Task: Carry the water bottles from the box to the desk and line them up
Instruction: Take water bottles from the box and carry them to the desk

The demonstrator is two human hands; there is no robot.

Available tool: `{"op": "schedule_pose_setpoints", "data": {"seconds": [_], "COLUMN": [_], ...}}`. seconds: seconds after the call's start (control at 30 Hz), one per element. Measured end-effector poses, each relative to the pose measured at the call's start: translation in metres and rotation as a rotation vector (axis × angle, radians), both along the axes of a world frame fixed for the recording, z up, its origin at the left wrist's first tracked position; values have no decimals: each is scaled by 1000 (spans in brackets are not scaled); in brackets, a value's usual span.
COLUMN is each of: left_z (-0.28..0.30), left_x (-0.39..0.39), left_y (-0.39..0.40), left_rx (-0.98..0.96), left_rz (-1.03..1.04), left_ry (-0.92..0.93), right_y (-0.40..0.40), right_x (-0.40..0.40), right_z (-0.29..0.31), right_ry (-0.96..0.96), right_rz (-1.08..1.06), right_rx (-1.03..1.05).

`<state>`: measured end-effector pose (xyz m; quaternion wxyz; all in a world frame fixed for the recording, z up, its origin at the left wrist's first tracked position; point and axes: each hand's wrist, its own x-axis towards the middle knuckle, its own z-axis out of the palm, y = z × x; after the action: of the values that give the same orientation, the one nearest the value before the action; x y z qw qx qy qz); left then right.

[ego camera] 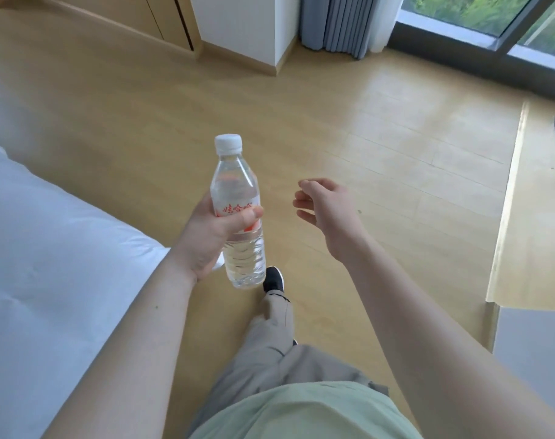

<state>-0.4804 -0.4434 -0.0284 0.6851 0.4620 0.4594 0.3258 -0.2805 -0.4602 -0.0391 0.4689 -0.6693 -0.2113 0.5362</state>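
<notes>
My left hand [217,231] grips a clear water bottle [238,213] around its red-lettered label, thumb across the front and the other fingers wrapped behind; the bottle stands nearly upright, its white cap [228,144] uppermost, held in the air above the wooden floor [380,147]. My right hand [325,205] holds nothing, its fingers [301,202] loosely spread and slightly curled, apart from the bottle at about the same height. A white bed [48,248] lies to my left, and a pale tabletop edge [523,217], which I take to be the table, enters from the right; a shoe [273,278] and trouser leg [277,315] show below the bottle, mid-stride as far as I can judge. Neither the box nor any bottles already set down are in view, so I cannot tell how far the task has advanced. I judge the step in hand to be the carry toward the table. To do it well, I would keep the grip at the label, where the wall is least slippery, without squeezing the thin plastic enough to buckle it, hold the bottle vertical while turning right, and bring the free hand up to steady the base on arrival. On setting down, the bottom should land flat, close beside any neighbour, in line with the table edge, before the fingers let go.
</notes>
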Motion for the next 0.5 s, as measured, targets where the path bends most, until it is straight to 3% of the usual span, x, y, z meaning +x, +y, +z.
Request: {"op": "schedule_pose_setpoints", "data": {"seconds": [0.5], "left_z": [-7], "left_x": [17], "left_y": [184], "left_rx": [30], "left_rz": [80], "left_ry": [0], "right_y": [203], "right_x": [17], "right_z": [8], "right_ry": [-72], "right_rz": [119], "right_rx": [18]}}
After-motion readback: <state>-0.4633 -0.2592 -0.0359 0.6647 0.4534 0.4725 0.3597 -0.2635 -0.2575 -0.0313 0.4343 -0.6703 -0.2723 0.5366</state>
